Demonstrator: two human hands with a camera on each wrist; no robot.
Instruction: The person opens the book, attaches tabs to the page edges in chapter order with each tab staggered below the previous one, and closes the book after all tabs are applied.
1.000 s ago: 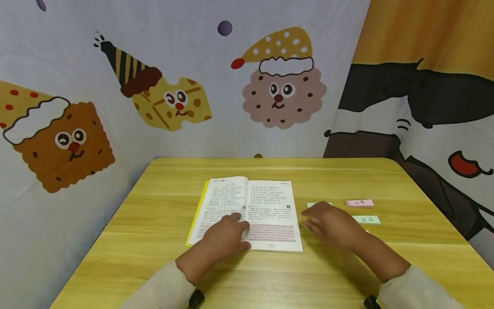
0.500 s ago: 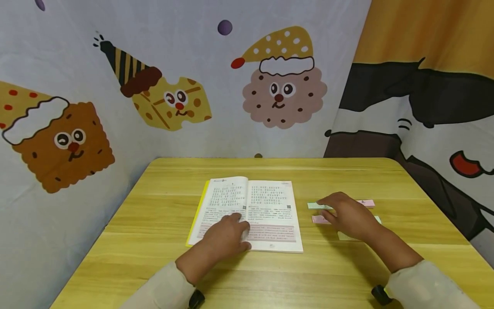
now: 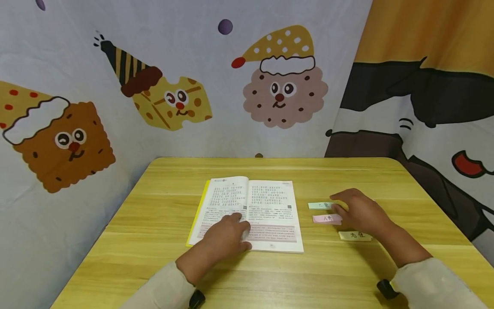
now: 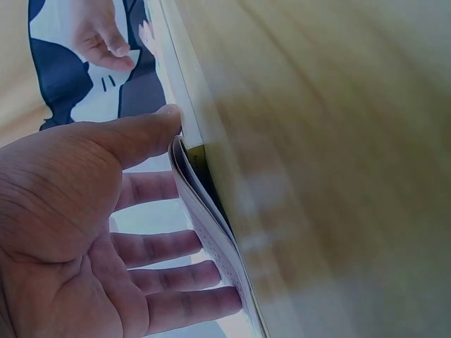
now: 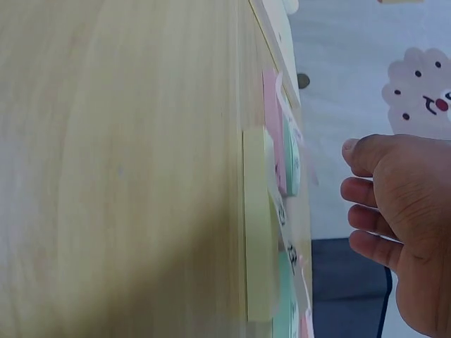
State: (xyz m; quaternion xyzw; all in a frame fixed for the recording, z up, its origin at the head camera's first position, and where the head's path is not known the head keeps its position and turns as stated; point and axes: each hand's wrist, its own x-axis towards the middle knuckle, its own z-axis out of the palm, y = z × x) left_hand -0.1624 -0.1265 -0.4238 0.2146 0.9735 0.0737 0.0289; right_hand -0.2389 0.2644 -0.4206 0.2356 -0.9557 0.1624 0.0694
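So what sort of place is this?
Possibly a children's study corner, though I can't be certain: the backdrop shows smiling cartoon snacks, and the table holds an open book and coloured note stacks.

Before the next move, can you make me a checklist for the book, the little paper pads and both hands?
1. Is the book open? Ok: two printed pages show.
2. Is the left hand on it? Ok: it rests on the book.
3. Is the right hand free? Ok: it holds nothing and is raised off the pads.
4. Do the green pad, pink pad and yellow pad show? Ok: writing is visible on each.
5. Is the second green pad in full view? Not ok: only part shows, from the right wrist.
6. Would the book stay open by itself? Cannot tell.
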